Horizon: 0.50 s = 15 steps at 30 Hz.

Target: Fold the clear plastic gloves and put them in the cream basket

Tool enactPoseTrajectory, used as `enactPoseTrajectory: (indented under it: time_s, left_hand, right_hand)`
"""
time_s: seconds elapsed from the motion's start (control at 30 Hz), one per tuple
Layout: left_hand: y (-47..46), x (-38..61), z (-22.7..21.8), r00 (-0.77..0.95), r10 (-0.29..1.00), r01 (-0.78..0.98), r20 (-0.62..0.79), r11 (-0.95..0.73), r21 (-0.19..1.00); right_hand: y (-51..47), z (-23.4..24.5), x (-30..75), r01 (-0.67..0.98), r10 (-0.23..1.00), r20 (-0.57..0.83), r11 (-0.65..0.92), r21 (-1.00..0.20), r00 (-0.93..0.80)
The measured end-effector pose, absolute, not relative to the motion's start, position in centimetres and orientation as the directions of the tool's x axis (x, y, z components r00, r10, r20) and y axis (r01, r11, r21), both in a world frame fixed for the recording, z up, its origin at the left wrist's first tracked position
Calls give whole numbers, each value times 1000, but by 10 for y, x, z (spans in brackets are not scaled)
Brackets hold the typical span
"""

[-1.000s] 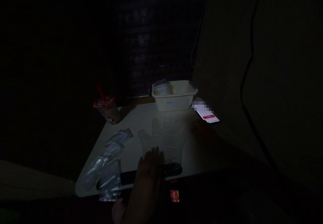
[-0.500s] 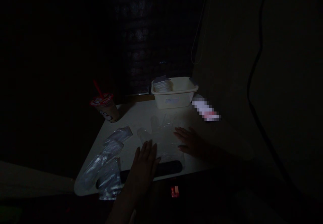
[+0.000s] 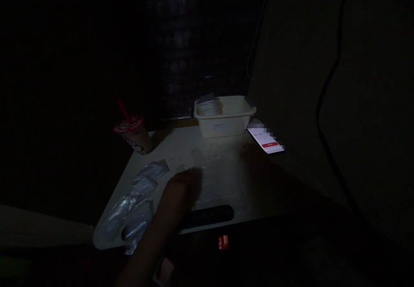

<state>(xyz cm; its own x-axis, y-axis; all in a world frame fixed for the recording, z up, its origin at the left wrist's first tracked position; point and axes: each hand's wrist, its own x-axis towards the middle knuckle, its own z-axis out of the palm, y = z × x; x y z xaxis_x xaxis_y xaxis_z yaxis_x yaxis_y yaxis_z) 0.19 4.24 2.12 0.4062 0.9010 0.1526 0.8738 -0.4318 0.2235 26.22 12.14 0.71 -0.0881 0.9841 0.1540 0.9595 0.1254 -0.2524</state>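
A clear plastic glove (image 3: 216,179) lies flat on the pale table (image 3: 171,146), hard to make out in the dim light. My left hand (image 3: 181,187) is blurred, resting at the glove's near left side, with its fingers unclear. My right hand (image 3: 254,159) is a dark shape in shadow beyond the glove's right side, close to a phone (image 3: 265,140). To the left of my left hand lies a crumpled heap of clear plastic (image 3: 136,205). Neither hand visibly holds anything.
A cream plastic tub (image 3: 226,123) holds a stack of clear packets (image 3: 208,107) at the back. A milk-tea cup (image 3: 136,136) with a red straw stands at the back left corner. A black strip (image 3: 207,216) lies along the near edge. A wall rises at the right.
My left hand has moved toward the plastic heap and lost its spread-finger shape. My right hand has slid farther right and into shadow. The view has tilted slightly.
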Motion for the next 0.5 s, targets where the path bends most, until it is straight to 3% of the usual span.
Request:
enactPoseTrajectory:
  time_s: [0.1, 0.23, 0.37, 0.5]
  left_hand:
    - [42, 2, 29, 288, 955, 941, 76, -297, 160]
    - [15, -4, 39, 66, 997, 997, 37, -68, 46]
    - [-9, -4, 36, 56, 998, 998, 9, -57, 22]
    - [-19, -2, 23, 66, 997, 992, 43, -70, 103]
  right_hand:
    - [120, 13, 252, 958, 982, 174, 119, -261, -75]
    - [115, 23, 219, 893, 934, 212, 341, -294, -287]
    - [122, 29, 165, 792, 866, 84, 487, -368, -493]
    - [134, 27, 113, 791, 858, -22, 463, -400, -514]
